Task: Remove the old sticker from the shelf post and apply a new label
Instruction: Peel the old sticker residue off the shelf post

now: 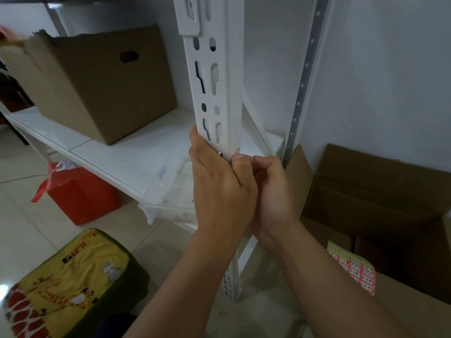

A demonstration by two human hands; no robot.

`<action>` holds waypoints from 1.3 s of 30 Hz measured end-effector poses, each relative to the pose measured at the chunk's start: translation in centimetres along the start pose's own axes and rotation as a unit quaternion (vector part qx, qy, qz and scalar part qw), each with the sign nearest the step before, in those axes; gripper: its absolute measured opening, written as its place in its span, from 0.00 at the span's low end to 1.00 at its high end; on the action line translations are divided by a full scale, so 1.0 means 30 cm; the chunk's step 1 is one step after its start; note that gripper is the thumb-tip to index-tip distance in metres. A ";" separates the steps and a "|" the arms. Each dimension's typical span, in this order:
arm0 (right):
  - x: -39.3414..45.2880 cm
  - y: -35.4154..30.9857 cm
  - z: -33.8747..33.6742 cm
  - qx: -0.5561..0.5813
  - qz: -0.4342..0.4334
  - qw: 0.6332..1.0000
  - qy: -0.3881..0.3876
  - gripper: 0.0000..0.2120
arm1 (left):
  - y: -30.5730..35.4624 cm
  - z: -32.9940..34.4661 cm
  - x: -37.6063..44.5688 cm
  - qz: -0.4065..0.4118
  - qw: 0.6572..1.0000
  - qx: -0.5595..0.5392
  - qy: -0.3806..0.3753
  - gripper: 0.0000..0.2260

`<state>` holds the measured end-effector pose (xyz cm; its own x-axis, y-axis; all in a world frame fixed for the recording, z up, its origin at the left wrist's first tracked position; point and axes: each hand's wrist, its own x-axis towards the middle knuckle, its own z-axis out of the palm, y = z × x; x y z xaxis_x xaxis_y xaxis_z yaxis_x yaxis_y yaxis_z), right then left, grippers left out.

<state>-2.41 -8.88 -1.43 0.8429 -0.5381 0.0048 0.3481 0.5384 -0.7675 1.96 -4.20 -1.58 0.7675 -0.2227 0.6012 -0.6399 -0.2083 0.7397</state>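
- Yellow and green, a cushion (70, 286) printed with a giraffe and a zebra lies on the tiled floor (22, 215) at the near left.
- At the near right, a sheet of red labels (353, 269) rests on the flap of an open cardboard box (380, 193).
- Both bare forearms reach up to the white shelf post (216, 93) in the middle.
- The left hand (219, 189) wraps the post from the left, its fingers curled round the slotted front face.
- The right hand (271, 191) sits just beside it, touching it, fingers curled in, with the thumb pressed against the corner of the post.
- A scrap of the old sticker (237, 151), white with red marks, shows on the post just above the right thumb; I cannot tell whether the fingers pinch it.
- Behind the hands, a clear plastic tray (170, 186) overhangs the edge of the white shelf (102, 152).
- Under that shelf, a red bag (80, 193) stands on the floor.
- Farther back on the shelf stands a brown carton (102, 84) with a handle hole.
- A grey perforated strip (303, 76) runs up the wall (390, 69) at the right.
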 end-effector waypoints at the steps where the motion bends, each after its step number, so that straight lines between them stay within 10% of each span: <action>1: -0.002 -0.001 0.000 0.001 0.003 1.000 0.000 0.18 | -0.001 0.005 0.000 -0.003 1.000 -0.007 0.006 0.30; 39: -0.020 0.008 -0.001 -0.091 -0.024 0.995 -0.029 0.26 | -0.011 0.044 -0.013 -0.008 0.996 -0.061 0.058 0.27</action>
<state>-2.85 -8.45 -1.62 0.8510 -0.5196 0.0763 0.3123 0.3840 -0.8689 1.82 -5.30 -2.44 0.7815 -0.1069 0.6147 -0.6233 -0.0913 0.7766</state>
